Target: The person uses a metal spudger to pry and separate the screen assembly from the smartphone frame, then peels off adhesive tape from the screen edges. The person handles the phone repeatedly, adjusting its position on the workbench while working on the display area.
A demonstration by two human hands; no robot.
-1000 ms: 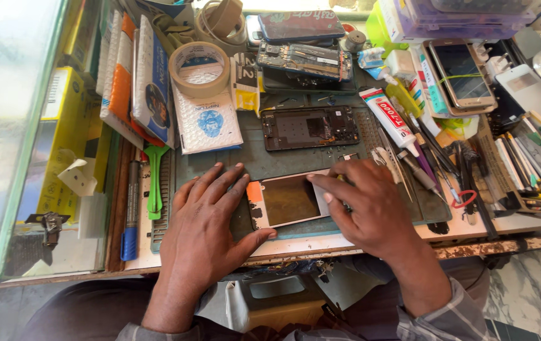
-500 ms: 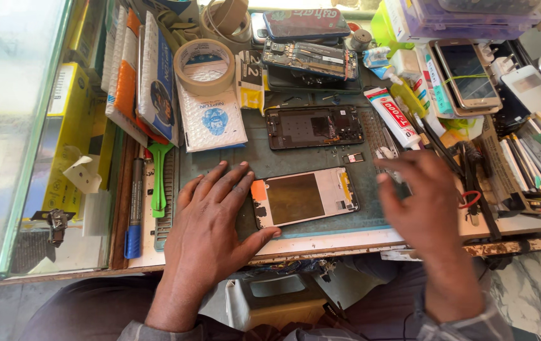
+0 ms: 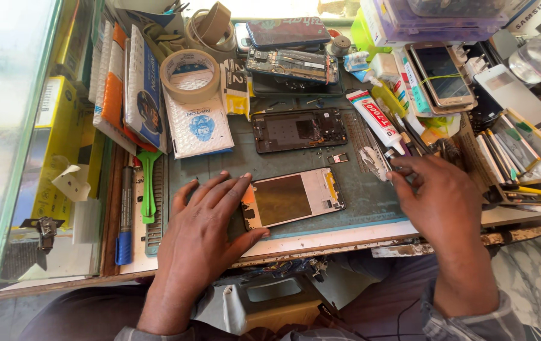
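Lying flat on the dark work mat (image 3: 220,167), the opened phone screen panel (image 3: 292,199) serves as the landmark for everything else. Far to its left stand yellow boxes (image 3: 52,142) against a glass pane, then a green plastic pry tool (image 3: 148,183) and a blue pen (image 3: 123,243) just off the mat's edge. Up and left of the panel sits a roll of tan tape (image 3: 189,74) on a white bubble mailer (image 3: 198,126). The left hand (image 3: 204,237) rests palm down against the panel's left end, fingers spread and open, thumb touching its lower corner, pinning rather than gripping it. Directly above the panel lies a stripped black phone frame (image 3: 299,129), and beyond that a phone with its back off (image 3: 292,63). A small loose part (image 3: 338,158) sits between frame and panel. Right of the panel, a white glue tube (image 3: 376,117) lies slanted, untouched. The right hand (image 3: 437,199) hovers to the panel's right, fingers loosely curled and holding nothing that shows, reaching toward the cluttered tools (image 3: 422,142). By my reading the phone is already taken apart, and reassembly or gluing is not yet begun.
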